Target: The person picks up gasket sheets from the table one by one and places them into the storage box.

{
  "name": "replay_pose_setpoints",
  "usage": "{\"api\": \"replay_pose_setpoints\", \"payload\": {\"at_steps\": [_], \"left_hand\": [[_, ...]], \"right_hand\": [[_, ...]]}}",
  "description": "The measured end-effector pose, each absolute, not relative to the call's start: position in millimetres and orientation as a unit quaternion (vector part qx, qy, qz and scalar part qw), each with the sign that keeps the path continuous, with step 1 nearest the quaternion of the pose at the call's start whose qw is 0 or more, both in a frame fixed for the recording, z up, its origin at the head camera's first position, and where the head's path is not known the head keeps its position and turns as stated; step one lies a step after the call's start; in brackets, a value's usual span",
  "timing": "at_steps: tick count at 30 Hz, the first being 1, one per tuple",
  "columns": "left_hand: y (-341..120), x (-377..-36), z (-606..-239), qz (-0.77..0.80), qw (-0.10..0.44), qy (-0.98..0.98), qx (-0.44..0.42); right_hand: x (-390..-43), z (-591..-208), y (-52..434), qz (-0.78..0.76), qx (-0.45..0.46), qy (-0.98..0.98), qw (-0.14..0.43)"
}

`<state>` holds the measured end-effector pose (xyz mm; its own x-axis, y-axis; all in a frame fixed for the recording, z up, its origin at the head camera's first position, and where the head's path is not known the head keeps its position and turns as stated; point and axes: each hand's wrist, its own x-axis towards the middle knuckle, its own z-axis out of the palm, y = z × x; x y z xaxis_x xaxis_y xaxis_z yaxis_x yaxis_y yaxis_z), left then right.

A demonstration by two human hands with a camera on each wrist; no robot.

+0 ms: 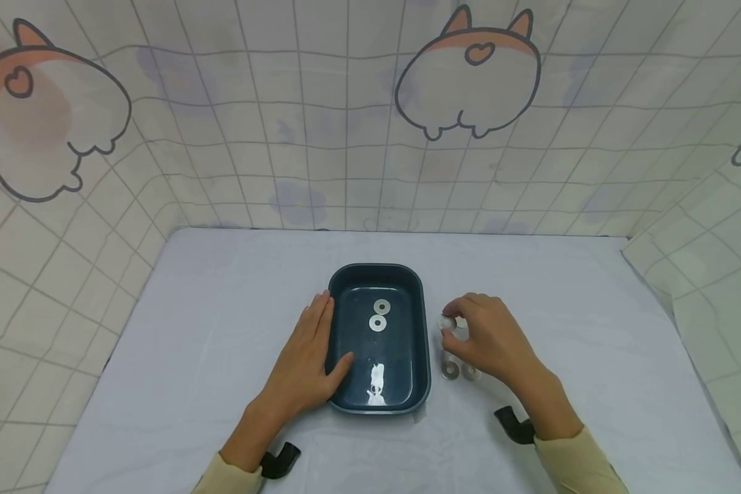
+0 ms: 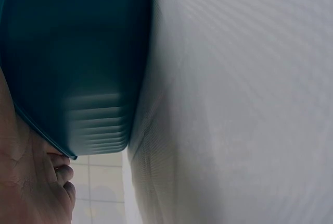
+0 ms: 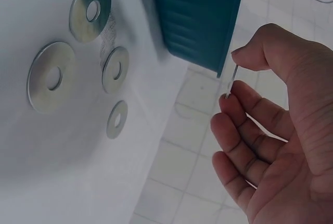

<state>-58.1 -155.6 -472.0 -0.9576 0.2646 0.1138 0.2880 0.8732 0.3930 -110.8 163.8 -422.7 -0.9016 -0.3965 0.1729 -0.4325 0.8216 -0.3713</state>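
A dark teal tray (image 1: 415, 329) stands in the middle of the white table, with two steel washers (image 1: 378, 323) lying inside it. My left hand (image 1: 311, 350) rests along the tray's left rim with straight fingers, the thumb lying over the rim inside. In the left wrist view the tray wall (image 2: 67, 62) fills the upper left, with my palm (image 2: 26, 182) against it. My right hand (image 1: 455, 328) hovers just right of the tray and pinches one washer (image 3: 232, 81) edge-on between thumb and forefinger. Several loose washers (image 3: 51, 77) lie on the table below it.
Loose washers (image 1: 449, 371) lie on the table (image 1: 191, 343) close to the tray's right wall (image 3: 200, 15). A checked cloth with cartoon animals hangs round the back and sides. Glare shows on the tray's near floor (image 1: 375, 384).
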Motion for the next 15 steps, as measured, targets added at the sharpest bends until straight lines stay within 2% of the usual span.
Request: {"api": "replay_pose_setpoints", "payload": {"at_steps": [15], "left_hand": [[-156.0,-58.9,-474.0,-0.202,0.032,-0.968,-0.144]], "right_hand": [[-120.2,-414.3,143.4,0.195,0.229,-0.953,0.033]]}}
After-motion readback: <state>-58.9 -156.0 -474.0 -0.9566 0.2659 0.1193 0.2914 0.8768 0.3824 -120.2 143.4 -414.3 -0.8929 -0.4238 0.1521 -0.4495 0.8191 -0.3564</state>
